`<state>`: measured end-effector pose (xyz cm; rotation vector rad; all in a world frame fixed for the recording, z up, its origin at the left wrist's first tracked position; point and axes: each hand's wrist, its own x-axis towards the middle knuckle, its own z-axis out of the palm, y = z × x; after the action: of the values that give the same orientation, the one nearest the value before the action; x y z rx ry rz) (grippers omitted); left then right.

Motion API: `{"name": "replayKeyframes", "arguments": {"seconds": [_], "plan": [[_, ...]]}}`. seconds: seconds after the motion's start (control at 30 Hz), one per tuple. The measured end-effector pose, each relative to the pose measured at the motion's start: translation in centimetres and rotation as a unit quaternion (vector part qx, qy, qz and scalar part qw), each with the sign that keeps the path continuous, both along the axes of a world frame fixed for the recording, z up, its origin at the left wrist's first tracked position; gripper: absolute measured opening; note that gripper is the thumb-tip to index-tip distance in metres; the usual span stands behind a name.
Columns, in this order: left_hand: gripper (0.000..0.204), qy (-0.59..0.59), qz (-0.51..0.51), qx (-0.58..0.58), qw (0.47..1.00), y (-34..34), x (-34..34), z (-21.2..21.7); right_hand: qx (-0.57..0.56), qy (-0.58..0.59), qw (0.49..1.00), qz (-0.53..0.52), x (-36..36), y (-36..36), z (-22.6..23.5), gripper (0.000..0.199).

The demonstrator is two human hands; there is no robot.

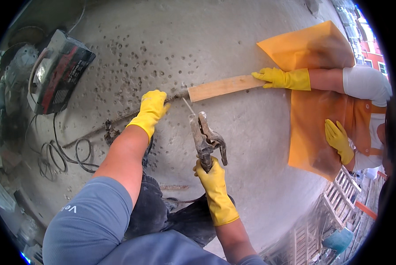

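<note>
Two yellow-gloved hands work: right hand [210, 174] fingers grip the rusty metal electrode holder [205, 139], left hand [151, 110] fingers press closed on the thin steel rod [118, 118] beside it.

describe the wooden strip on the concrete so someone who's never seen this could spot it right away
Start at the big grey pitted concrete surface filling the view. Near its upper middle lies a wooden strip, its right end held by a co-worker's yellow-gloved hand, its left end meeting a dark rod. It is the only pale, flat, straight-edged piece of wood there.
</note>
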<state>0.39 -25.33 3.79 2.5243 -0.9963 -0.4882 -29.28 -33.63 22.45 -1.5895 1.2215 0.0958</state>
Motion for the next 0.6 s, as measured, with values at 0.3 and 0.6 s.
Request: {"name": "replayKeyframes", "arguments": {"seconds": [0.3, 0.6], "plan": [[0.029, 0.003, -0.025, 0.023, 0.999, 0.9, 1.0, -1.2, 0.012, 0.014, 1.000, -0.013, 0.5, -0.1, 0.3, 0.034], [0.019, 0.021, -0.027, 0.000, 0.999, 0.8, 0.9, -4.0, 0.018, 0.018, 1.000, -0.008, 1.3, 0.1, 0.9, 0.034]]}}
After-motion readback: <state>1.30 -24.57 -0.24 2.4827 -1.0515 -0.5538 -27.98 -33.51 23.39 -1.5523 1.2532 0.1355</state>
